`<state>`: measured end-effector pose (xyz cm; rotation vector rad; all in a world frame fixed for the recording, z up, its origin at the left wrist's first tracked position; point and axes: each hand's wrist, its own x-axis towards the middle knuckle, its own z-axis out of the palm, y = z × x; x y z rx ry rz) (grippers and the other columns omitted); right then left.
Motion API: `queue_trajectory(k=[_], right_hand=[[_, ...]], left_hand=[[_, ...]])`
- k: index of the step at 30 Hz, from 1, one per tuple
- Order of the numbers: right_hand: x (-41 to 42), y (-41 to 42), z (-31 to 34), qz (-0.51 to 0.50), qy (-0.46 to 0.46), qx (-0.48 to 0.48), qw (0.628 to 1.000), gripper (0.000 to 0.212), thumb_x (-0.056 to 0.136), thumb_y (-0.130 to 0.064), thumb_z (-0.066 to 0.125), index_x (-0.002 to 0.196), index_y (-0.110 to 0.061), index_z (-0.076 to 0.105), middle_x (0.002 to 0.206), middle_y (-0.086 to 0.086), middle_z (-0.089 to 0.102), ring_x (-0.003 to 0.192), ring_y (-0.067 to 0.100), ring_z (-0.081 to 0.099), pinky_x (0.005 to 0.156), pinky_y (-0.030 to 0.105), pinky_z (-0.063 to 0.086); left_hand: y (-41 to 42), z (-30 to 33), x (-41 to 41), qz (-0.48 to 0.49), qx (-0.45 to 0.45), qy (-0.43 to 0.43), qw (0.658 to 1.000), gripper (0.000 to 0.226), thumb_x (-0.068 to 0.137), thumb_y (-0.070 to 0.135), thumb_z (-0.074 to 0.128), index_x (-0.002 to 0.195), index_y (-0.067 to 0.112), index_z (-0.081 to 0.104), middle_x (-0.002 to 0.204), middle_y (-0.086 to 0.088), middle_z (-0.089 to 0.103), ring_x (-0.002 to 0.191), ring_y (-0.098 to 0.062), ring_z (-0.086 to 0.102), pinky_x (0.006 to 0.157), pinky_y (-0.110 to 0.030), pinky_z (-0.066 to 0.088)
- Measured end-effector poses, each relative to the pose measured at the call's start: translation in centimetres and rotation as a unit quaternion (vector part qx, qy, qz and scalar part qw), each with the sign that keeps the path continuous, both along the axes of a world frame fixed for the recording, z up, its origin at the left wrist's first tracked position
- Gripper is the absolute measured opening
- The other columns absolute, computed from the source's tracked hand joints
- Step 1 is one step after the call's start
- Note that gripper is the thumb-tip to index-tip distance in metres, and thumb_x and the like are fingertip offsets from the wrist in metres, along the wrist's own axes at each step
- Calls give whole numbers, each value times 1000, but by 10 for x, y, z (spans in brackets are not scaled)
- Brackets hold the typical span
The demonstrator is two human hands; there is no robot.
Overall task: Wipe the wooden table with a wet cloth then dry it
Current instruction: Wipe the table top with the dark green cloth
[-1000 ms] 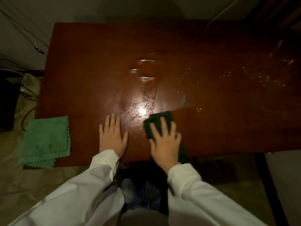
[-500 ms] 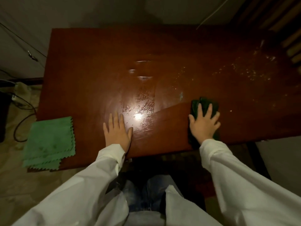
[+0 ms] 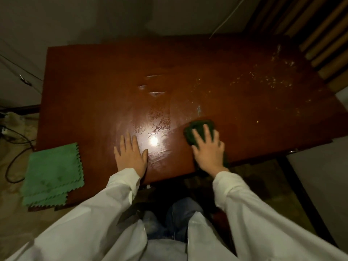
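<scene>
Two cloths in view: a dark green wet cloth (image 3: 197,129) under the right hand (image 3: 208,149), fingers (image 3: 206,131) spread and pressing it flat near the front edge of the wooden worktop (image 3: 94,87); a lighter folded green cloth (image 3: 52,174) at the front-left corner, untouched. Left hand (image 3: 130,153) lies flat, open, bracing beside a wet sheen. Pale crumbs (image 3: 263,80) lie far right (unwiped, I judge); sweep there in overlapping strokes with even palm pressure; dry afterwards.
</scene>
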<state>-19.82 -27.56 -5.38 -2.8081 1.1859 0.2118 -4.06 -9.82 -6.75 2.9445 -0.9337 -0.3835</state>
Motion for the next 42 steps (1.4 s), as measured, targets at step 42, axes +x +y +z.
queue_trajectory(k=[42], right_hand=[[184, -172, -2, 240, -26, -9, 970, 51, 97, -37, 41, 146, -35, 25, 158, 9, 11, 140, 43, 11, 106, 60, 19]], left_hand=[[-108, -3, 21, 126, -122, 5, 985, 42, 92, 10, 45, 134, 4, 42, 147, -15, 32, 139, -28, 22, 111, -43, 15]])
